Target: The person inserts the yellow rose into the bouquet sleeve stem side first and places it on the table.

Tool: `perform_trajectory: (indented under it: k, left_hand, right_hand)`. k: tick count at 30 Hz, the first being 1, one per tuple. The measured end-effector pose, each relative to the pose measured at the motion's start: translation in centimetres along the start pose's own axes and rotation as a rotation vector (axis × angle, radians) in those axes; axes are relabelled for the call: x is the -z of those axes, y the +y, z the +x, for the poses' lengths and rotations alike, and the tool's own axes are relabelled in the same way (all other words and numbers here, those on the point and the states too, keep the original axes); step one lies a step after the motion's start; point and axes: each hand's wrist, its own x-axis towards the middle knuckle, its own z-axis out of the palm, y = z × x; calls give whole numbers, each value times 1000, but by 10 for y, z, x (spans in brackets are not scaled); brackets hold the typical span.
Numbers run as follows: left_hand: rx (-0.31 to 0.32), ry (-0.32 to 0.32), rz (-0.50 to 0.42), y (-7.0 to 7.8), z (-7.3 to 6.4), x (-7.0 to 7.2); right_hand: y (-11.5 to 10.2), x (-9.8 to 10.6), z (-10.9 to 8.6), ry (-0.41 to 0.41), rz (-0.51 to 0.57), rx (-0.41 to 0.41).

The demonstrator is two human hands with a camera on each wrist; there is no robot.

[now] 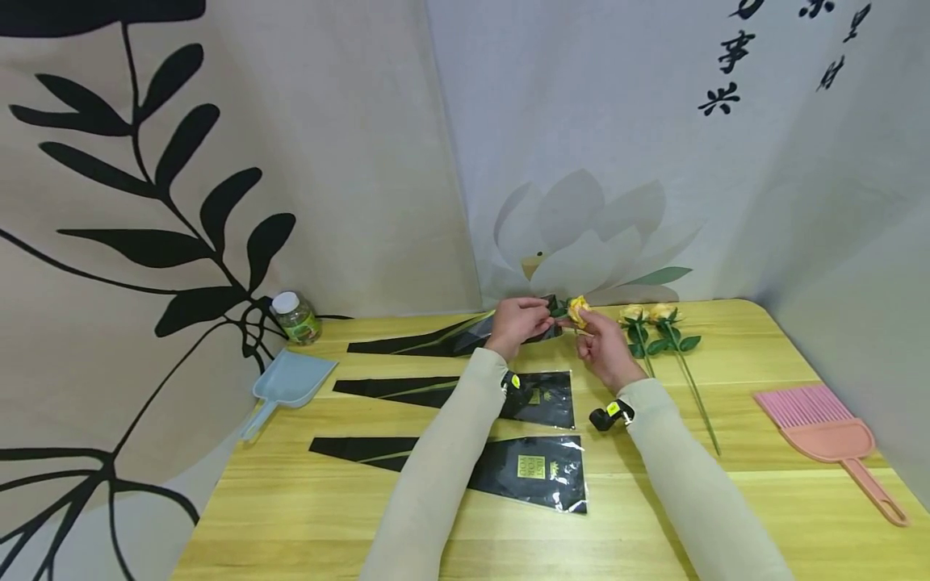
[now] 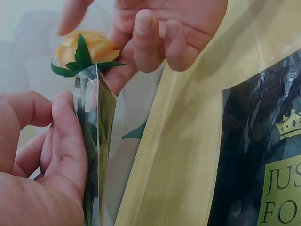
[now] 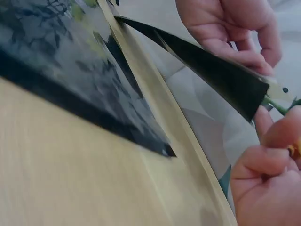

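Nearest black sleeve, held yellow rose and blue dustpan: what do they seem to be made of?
Nearest black sleeve: probably thin, glossy plastic film, judging by its bright highlights.
Yellow rose: matte, thin-edged petals, perhaps fabric; a real bloom can't be ruled out.
Blue dustpan: likely smooth, hard plastic, being evenly coloured, with pan and handle seemingly one piece.

The rose [image 2: 91,49] is coloured yellow, the held bag [image 3: 225,77] black; the flat bags [image 1: 501,474] are printed gold on black, the backdrop [image 1: 356,161] with black leaves.

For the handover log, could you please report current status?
Left hand holding black wrapper; right hand holding yellow rose, its bloom outside the wrapper; nothing visibly blocking.
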Motion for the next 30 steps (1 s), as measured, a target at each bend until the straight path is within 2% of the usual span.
perform_trajectory:
  k: [7, 18, 30]
  left_hand:
    - [-5, -39, 15, 0, -2, 1]
    - [-4, -48, -10, 1, -5, -3]
    - [-7, -53, -3, 3, -3, -5]
  right_hand:
    - [0, 5, 1, 42, -111, 8]
    - [0, 1, 2, 93, -279, 33]
    - [2, -1, 4, 56, -362, 63]
